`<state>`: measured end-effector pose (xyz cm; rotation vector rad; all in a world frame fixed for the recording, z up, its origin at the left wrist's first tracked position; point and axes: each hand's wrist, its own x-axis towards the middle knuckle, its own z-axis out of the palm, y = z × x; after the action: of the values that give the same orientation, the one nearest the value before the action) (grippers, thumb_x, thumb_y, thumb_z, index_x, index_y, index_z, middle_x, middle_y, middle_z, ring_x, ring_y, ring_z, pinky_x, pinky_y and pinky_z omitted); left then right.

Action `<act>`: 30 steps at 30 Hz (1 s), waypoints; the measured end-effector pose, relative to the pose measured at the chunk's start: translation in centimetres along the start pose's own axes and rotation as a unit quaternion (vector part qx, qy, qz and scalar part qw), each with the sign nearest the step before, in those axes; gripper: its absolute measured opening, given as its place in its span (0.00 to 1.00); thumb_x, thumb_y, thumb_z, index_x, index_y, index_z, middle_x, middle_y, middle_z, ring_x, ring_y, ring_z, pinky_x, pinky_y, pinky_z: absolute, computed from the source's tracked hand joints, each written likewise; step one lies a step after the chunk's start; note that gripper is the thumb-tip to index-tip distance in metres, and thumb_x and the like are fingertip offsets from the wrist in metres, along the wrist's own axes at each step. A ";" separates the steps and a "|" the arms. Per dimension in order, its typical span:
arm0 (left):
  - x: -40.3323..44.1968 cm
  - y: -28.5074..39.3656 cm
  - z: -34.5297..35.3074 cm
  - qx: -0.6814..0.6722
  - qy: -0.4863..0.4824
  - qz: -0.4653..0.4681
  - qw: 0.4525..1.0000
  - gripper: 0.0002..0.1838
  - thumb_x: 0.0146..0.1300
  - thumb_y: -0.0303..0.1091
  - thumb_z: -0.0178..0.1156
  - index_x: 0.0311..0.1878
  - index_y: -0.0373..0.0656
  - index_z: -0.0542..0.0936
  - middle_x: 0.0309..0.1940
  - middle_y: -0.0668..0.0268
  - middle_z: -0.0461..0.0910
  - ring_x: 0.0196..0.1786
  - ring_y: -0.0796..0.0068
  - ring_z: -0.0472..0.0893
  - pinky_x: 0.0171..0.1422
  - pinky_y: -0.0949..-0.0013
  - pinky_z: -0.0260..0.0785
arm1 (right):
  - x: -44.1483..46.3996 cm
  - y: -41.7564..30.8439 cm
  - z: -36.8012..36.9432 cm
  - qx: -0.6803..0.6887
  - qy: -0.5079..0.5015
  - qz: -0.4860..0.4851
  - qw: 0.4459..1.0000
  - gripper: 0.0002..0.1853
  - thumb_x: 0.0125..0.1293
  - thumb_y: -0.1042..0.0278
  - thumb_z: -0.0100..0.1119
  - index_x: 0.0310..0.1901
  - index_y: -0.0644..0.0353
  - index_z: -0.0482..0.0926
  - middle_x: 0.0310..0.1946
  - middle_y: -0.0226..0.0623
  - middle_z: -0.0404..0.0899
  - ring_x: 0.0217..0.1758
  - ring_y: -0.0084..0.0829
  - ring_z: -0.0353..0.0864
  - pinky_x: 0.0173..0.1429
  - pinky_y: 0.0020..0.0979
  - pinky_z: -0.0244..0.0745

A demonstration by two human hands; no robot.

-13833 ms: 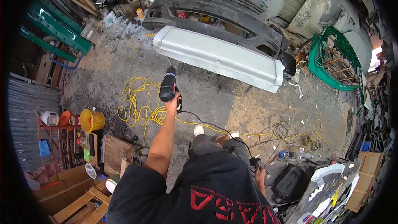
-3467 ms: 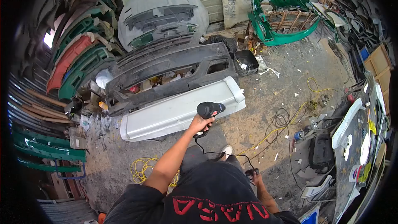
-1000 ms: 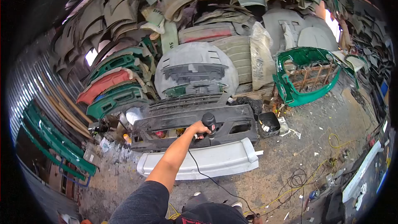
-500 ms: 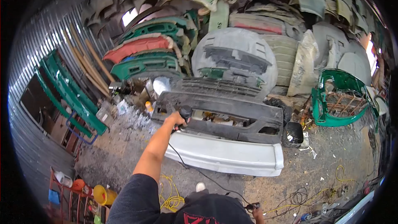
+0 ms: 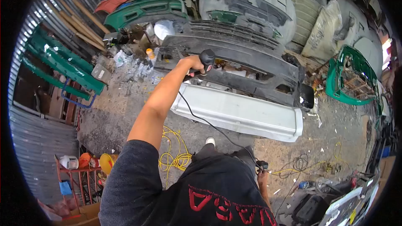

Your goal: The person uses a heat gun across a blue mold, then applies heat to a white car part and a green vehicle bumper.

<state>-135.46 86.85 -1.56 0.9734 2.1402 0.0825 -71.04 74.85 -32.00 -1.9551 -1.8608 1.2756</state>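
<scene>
Left hand: carried leftward along the bumper since a second ago, fingers wrapped round the black power tool.
Power tool: over the left part of the dark bumper — whether touching, cannot tell.
Right hand: low beside the thigh, holding a black fitting.
White panel: just before the bumper.
Yellow cable: coiled on the floor.

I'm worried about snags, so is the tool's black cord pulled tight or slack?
Slack: the black cord bends in a loose curve between the tool and the right hand.
</scene>
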 end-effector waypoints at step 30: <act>3.6 5.9 1.2 0.126 -0.029 0.083 0.988 0.20 0.45 0.37 0.69 0.39 0.35 0.77 0.21 0.59 0.79 0.16 0.70 0.77 0.22 0.61 0.70 | -8.4 -3.7 -4.1 -0.011 0.070 0.070 0.995 0.24 0.71 0.54 0.46 0.32 0.71 0.77 0.28 0.54 0.81 0.35 0.51 0.81 0.40 0.41 0.71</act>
<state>-132.52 93.09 -2.61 1.2838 2.0467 -0.1356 -70.01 70.00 -23.27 -2.1594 -1.7057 1.1240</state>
